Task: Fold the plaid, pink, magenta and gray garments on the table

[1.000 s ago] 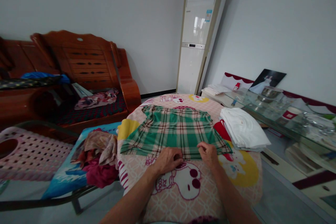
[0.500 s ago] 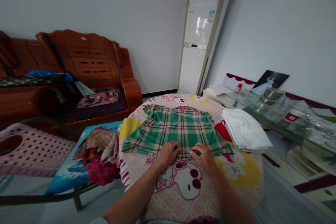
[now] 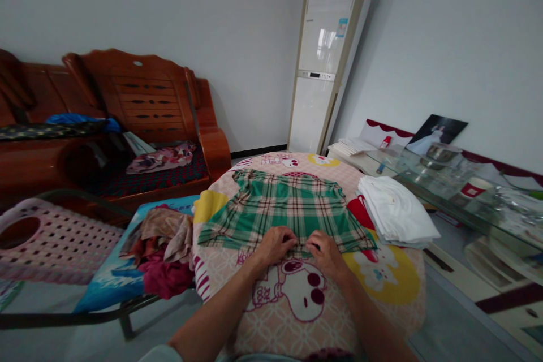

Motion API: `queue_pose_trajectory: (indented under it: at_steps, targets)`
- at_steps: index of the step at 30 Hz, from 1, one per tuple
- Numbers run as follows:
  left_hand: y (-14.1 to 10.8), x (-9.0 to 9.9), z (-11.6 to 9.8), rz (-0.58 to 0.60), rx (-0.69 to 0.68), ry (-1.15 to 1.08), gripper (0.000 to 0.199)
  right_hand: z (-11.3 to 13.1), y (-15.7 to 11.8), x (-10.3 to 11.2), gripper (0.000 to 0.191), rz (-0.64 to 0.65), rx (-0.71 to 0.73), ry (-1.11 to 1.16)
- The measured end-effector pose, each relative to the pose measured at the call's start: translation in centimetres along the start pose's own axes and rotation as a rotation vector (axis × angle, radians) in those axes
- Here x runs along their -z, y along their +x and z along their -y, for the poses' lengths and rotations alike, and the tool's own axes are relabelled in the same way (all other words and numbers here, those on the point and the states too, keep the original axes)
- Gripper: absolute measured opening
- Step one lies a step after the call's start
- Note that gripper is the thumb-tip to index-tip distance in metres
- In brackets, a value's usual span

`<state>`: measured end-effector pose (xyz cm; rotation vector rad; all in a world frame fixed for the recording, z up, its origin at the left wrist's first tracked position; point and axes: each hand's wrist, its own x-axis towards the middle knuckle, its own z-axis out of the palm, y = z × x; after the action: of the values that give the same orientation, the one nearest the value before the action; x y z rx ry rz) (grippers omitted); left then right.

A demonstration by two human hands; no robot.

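Note:
A green plaid garment (image 3: 284,203) lies spread on the round table, which has a pink patterned cover (image 3: 339,322). My left hand (image 3: 278,244) rests at the middle of its near edge, fingers curled and pinching the cloth. Close by on the right, my right hand (image 3: 324,249) has its fingertips closed on the same edge. A small gap separates the two hands. Folded white clothes (image 3: 394,209) are stacked at the table's right, beside a red cloth (image 3: 360,213). Part of a yellow cloth or print (image 3: 208,205) shows at the left edge.
Rumpled clothes (image 3: 165,249) lie on a blue surface (image 3: 110,271) at the left, near a pink perforated basket (image 3: 63,243). Behind stands a wooden chair (image 3: 144,90). A glass-topped cabinet (image 3: 449,198) holding a cup and bowls is on the right.
My right hand has shifted slightly left, and my left hand slightly right, along the near edge. The garment lies almost as before.

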<state>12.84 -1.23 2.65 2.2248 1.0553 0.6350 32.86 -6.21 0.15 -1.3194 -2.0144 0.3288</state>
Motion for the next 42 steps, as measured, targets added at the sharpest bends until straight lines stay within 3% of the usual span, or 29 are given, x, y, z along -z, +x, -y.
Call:
queue_pose_trajectory:
  at_steps: [5, 11, 16, 22, 29, 32, 35, 42]
  targets:
    - [0.2, -0.3, 0.1, 0.006, -0.056, -0.043, 0.012, -0.9, 0.6, -0.8, 0.021, -0.031, -0.091, -0.047]
    - [-0.4, -1.0, 0.7, -0.013, -0.154, 0.116, 0.011, -1.1, 0.9, -1.1, 0.016, -0.066, -0.115, -0.028]
    - [-0.1, -1.5, 0.9, -0.031, -0.132, 0.177, 0.007, -1.2, 0.1, -1.1, 0.020, -0.143, -0.027, -0.015]
    - [0.0, -1.8, 1.1, -0.095, -0.109, 0.127, 0.010, -1.0, -0.4, -1.3, 0.008, -0.115, 0.036, -0.112]
    - [-0.4, -1.3, 0.1, -0.226, -0.248, -0.056, 0.009, -0.3, -0.4, -1.2, 0.020, -0.139, 0.112, -0.200]
    - [-0.5, -1.3, -0.1, -0.188, -0.263, -0.077, 0.010, -0.2, -0.4, -1.0, 0.021, -0.211, 0.143, -0.176]
    - [-0.8, -1.2, -0.3, -0.075, -0.244, -0.054, 0.010, 0.0, -0.6, -0.5, 0.016, -0.250, 0.153, -0.178]
    - [-1.3, -1.2, -0.4, 0.071, -0.209, 0.080, 0.007, 0.3, -1.7, -0.2, 0.020, -0.153, 0.119, -0.199]
